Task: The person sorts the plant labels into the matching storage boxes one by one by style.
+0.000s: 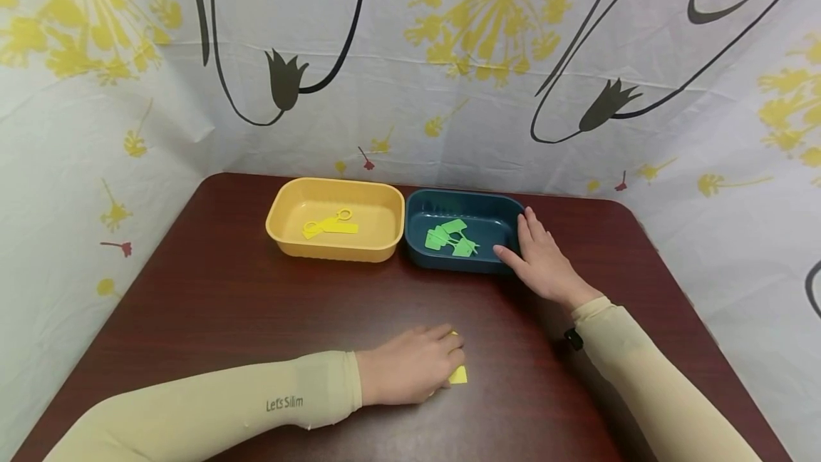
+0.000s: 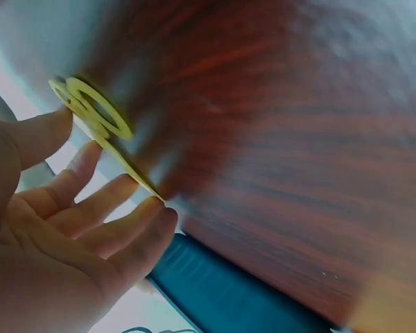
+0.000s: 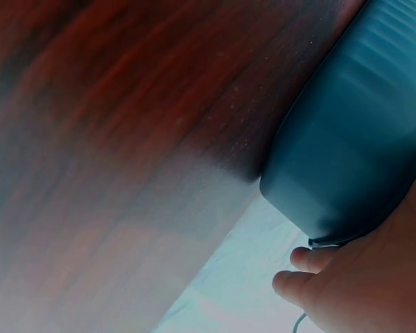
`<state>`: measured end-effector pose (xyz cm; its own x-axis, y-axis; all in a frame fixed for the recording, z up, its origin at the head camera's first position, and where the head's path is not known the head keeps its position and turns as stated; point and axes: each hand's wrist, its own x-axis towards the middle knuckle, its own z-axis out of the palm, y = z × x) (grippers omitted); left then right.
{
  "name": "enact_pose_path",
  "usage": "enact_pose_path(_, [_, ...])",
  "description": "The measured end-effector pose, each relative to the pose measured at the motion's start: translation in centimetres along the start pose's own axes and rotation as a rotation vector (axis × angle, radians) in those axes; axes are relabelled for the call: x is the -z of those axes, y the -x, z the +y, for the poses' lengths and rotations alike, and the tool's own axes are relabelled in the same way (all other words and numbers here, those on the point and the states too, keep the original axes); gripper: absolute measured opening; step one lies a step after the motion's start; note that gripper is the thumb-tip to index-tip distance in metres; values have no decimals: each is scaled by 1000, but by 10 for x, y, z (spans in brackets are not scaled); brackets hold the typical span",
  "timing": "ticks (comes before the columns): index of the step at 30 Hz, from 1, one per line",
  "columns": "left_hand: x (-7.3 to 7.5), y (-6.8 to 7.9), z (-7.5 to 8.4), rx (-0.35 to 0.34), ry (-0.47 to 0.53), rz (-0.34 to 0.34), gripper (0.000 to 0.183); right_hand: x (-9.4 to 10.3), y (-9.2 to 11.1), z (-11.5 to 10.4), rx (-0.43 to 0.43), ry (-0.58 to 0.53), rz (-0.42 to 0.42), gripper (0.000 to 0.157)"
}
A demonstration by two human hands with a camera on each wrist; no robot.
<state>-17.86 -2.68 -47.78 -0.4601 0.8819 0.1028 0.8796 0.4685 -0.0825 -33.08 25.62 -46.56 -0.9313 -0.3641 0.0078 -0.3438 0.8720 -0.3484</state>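
Note:
My left hand [image 1: 410, 366] is low over the table's middle, holding a flat yellow plastic tag [image 1: 458, 374] mostly hidden by the fingers in the head view. In the left wrist view, thumb and fingertips pinch the edge of this yellow tag [image 2: 133, 172], and its ring end sticks out past the thumb. My right hand [image 1: 545, 262] rests against the right end of the dark blue bin [image 1: 458, 262], fingers extended along the outside and thumb over the front corner. Several green tags [image 1: 452, 235] lie inside that bin. A yellow bin [image 1: 333, 252] beside it contains yellow ring tags [image 1: 340, 227].
Both bins stand side by side at the back of the dark red-brown wooden table [image 1: 212, 298]. A white cloth [image 1: 385, 55] printed with flowers hangs behind the table and along both sides.

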Motion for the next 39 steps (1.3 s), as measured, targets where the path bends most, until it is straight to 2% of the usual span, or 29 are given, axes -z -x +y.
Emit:
enact_pose_path(5, [0,0,3,24,43,-19,25,1,0,1,-4,0,-4,97])
enact_pose_path(15, [4,1,5,83,125,-70,33,-3,-1,3,-8,-9,5,99])
enact_pose_path(22, [6,-5,4,107,128,-65,35,-1,1,3,-5,-5,8,98])
enact_pose_path(30, [9,-16,-4,135,154,-27,26,-1,1,3,-1,-1,-3,98])
enact_pose_path(39, [15,-15,-8,125,152,9,16,-2,0,2,8,0,16,97])
